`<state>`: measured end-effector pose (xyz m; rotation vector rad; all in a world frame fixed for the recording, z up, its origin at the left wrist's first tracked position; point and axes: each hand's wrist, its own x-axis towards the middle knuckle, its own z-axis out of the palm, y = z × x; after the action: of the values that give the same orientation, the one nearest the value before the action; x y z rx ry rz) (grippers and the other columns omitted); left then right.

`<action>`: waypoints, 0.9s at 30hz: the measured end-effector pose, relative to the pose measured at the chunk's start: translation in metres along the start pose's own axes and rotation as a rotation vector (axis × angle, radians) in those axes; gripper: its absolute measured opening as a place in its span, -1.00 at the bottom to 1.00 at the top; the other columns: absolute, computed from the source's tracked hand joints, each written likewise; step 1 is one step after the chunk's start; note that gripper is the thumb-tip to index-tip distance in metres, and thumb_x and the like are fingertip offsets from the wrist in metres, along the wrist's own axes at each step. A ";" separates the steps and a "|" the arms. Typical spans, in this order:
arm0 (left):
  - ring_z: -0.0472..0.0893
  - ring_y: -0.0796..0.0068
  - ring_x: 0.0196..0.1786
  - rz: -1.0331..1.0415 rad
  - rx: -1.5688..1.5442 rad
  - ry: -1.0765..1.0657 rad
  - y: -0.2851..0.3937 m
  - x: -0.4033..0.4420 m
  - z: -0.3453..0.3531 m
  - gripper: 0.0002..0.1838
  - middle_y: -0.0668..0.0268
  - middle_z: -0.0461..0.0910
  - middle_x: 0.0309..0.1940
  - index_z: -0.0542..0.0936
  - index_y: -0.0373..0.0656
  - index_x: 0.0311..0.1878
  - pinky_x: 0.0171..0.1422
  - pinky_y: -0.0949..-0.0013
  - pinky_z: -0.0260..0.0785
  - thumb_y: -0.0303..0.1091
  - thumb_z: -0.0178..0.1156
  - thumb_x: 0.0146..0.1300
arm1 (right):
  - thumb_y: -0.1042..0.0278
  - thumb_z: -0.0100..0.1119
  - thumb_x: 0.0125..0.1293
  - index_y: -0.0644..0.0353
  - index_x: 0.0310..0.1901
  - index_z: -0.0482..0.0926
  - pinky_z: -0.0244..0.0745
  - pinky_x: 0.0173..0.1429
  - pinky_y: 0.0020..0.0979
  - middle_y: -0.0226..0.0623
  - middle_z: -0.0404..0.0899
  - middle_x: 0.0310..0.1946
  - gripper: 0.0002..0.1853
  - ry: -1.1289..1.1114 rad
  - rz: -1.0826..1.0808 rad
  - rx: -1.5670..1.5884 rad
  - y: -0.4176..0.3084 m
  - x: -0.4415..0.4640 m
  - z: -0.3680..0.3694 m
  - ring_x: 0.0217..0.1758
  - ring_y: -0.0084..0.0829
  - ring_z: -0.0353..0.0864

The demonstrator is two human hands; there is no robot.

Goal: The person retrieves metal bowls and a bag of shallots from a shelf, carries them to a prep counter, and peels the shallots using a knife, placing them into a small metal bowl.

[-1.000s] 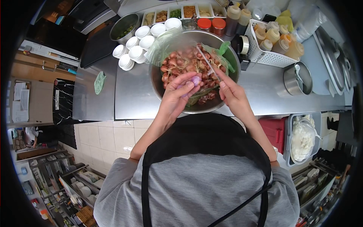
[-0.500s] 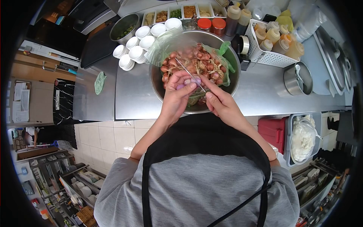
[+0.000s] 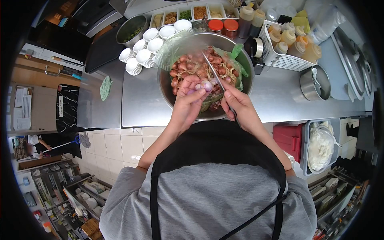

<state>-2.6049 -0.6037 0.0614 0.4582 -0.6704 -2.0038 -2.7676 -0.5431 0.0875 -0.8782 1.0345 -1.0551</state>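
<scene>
My left hand [image 3: 188, 99] is closed around a peeled, pale purple shallot [image 3: 206, 85], held over the near side of a large metal bowl [image 3: 165, 90]. My right hand [image 3: 239, 102] grips a knife [image 3: 214, 71] by its handle. Its blade points up and away to the left, just right of the shallot and apart from it. Brown-skinned shallots [image 3: 190, 64] fill the bowl inside a clear green plastic bag [image 3: 170, 52]. The lower part of the shallot is hidden by my left fingers.
Stacked white bowls [image 3: 144, 57] stand left of the metal bowl, red-lidded jars [image 3: 231, 27] behind it. Rightward are a white basket [image 3: 290, 63] of squeeze bottles and a metal pot [image 3: 316, 86]. A green cloth [image 3: 105, 88] lies at left. Far left, a person [image 3: 37, 145] holds a mop.
The knife has come off the shallot and swung to the right, its blade now more upright. My right hand has shifted slightly right. The person at far left has moved the mop.
</scene>
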 end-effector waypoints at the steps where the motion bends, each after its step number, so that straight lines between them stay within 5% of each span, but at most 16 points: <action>1: 0.41 0.48 0.02 0.000 0.000 0.000 0.002 0.000 0.002 -0.68 0.29 0.44 -0.10 0.40 -0.12 -0.07 0.20 0.35 0.25 -0.60 0.10 0.09 | 0.35 -0.26 0.37 -0.05 0.26 0.19 0.07 -0.61 -0.68 -0.52 0.23 -0.67 -0.58 0.021 -0.003 0.025 0.001 0.001 -0.001 -0.69 -0.72 0.12; 8: 0.44 0.46 0.01 -0.099 0.026 0.085 0.002 0.001 0.002 -0.66 0.27 0.45 -0.08 0.39 -0.29 0.04 0.29 0.33 0.20 -0.45 0.08 0.18 | 0.31 -0.24 0.38 -0.02 0.26 0.18 0.07 -0.62 -0.67 -0.51 0.23 -0.68 -0.58 -0.045 -0.057 -0.092 -0.005 -0.003 0.003 -0.69 -0.71 0.13; 21: 0.48 0.42 -0.02 -0.141 -0.012 0.140 0.006 0.002 0.003 -0.73 0.20 0.49 -0.14 0.45 -0.29 -0.03 0.18 0.36 0.33 -0.46 0.08 0.19 | 0.29 -0.20 0.37 0.06 0.24 0.23 0.13 -0.55 -0.67 -0.51 0.24 -0.66 -0.59 0.229 -0.094 -0.195 -0.014 0.003 -0.018 -0.64 -0.71 0.17; 27: 0.49 0.48 -0.05 -0.130 0.061 0.123 0.005 0.001 0.001 -0.75 0.26 0.51 -0.16 0.47 -0.26 -0.07 0.07 0.43 0.38 -0.43 0.11 0.18 | 0.41 -0.16 0.32 0.02 0.30 0.10 0.18 -0.48 -0.65 -0.53 0.21 -0.63 -0.50 -0.055 -0.051 -0.220 -0.018 -0.005 0.002 -0.58 -0.70 0.20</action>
<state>-2.6028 -0.6064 0.0647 0.6712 -0.6407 -2.0617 -2.7712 -0.5429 0.1062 -1.1107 1.1006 -0.9662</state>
